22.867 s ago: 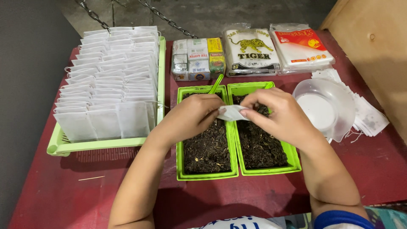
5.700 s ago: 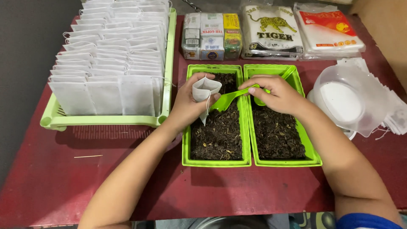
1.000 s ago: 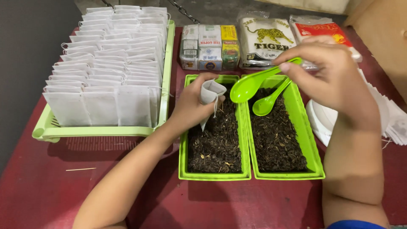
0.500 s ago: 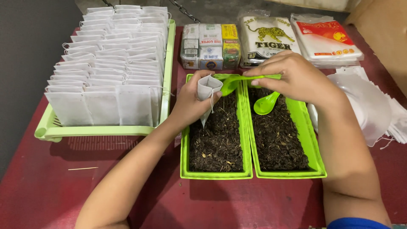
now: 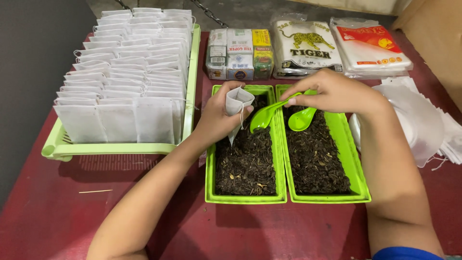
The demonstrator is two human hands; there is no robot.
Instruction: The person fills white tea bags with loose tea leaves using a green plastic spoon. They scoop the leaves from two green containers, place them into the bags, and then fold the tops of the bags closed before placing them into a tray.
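Two spoons: right hand (image 5: 337, 91) now holds both green spoons (image 5: 281, 113) lower than half a second ago, bowls over the green trays (image 5: 284, 192) of dark loose tea
Surface: red table (image 5: 43, 216); basket of white sachets (image 5: 120, 86) at left; packets behind
Left hand (image 5: 216, 120): still pinches an open white sachet (image 5: 238, 103) above the left tray

Left hand (image 5: 216, 120) pinches a small white filter bag (image 5: 237, 102), mouth up, over the left green tray (image 5: 210, 178) of dark loose tea. Right hand (image 5: 337, 91) grips a green spoon (image 5: 269, 115), bowl just beside the bag. Second green spoon (image 5: 302, 119) lies in the right tray (image 5: 358, 178) (bowl on the tea). Pale green basket (image 5: 120, 148) of white bags sits left on the red worktop (image 5: 43, 212).
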